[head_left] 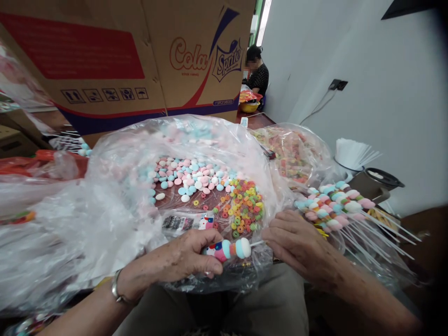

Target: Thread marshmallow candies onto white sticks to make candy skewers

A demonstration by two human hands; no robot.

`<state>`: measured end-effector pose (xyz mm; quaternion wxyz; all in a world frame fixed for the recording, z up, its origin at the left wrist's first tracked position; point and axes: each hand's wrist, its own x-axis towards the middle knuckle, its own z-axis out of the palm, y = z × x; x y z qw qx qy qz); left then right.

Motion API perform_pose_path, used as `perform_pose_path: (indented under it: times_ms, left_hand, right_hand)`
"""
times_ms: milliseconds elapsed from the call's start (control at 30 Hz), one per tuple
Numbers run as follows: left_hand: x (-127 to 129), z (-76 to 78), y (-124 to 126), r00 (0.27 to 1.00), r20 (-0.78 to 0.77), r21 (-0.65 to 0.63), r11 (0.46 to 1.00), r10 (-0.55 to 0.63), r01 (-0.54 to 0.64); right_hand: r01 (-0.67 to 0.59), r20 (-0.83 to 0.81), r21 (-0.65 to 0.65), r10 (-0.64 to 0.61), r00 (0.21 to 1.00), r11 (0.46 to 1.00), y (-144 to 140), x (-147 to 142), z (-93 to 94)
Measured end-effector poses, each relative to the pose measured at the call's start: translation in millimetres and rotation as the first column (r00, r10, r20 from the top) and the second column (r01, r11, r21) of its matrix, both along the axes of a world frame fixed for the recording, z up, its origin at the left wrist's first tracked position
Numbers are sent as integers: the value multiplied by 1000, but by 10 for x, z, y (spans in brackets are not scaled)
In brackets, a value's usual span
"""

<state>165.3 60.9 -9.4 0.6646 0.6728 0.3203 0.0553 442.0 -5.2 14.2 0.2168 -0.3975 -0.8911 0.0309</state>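
Note:
A candy skewer [242, 248] with white, pale blue and orange pieces lies sideways above my lap. My left hand [191, 254] is closed around its left end, where a colourful printed wrapper [217, 251] shows between thumb and fingers. From the skewer's right end a thin white stick [257, 243] runs to my right hand [297, 242], whose fingers are pinched on it. Just beyond my hands are loose pink, blue and white candies [196, 177] and small ring candies [243, 207]. A flat stack of printed wrappers [182, 221] lies beside my left fingers.
Clear plastic bags [115, 149] surround the candies. Finished-looking candy skewers [338, 205] lie piled at right, near white sticks [355, 153] and a dark jug [376, 184]. A large cardboard box [154, 93] stands behind. A person [257, 72] sits farther back.

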Motion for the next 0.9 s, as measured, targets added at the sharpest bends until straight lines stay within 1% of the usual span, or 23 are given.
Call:
perform_pose_path:
  times_ms: [100,200,333,433,500,567,633,700,733,833,900]
  left_hand:
    - [68,-16,-22,999,31,-42,999,-22,23]
    - [125,-36,-46,999,50,-77,997,-22,26]
    - [129,-31,-64,998,55,-153,988,-8,16]
    - [111,-21,-78,999,27,-147,989,-30,34]
    - [126,-29,-100,999,13,-149,988,-32,33]
    - [164,-55,-133,1000,16,-195,981,7,-4]
    - [204,-90,-168,997,31,-243,968,71,-61]
    - [215,-118,-191,994,48,-281,957,94,-76]
    - [206,-126,-194,995,52,-293,954,84,-65]
    - [135,-128,-178,998,55,-305,952,3,14]
    - [86,-129,-165,998,63,-311,949,-25,43]
  right_hand:
    - [-7,18,45,6,1000,999,46,-104,-62]
    - [-63,59,80,58,997,995,113,-169,-85]
    - [-105,66,92,99,993,990,177,-139,20]
    - [-108,63,80,103,993,991,201,-114,91]
    - [-116,76,59,111,991,992,211,-135,77]
    - [-126,78,47,123,989,991,220,-175,24]
    - [-136,65,57,132,989,989,227,-206,-24]
    - [-139,65,60,135,989,988,232,-209,-27]
    - [-138,73,53,134,988,989,234,-201,-8]
    - [-122,123,4,121,985,992,238,-161,93]
    - [-117,143,-8,116,983,993,245,-145,149]
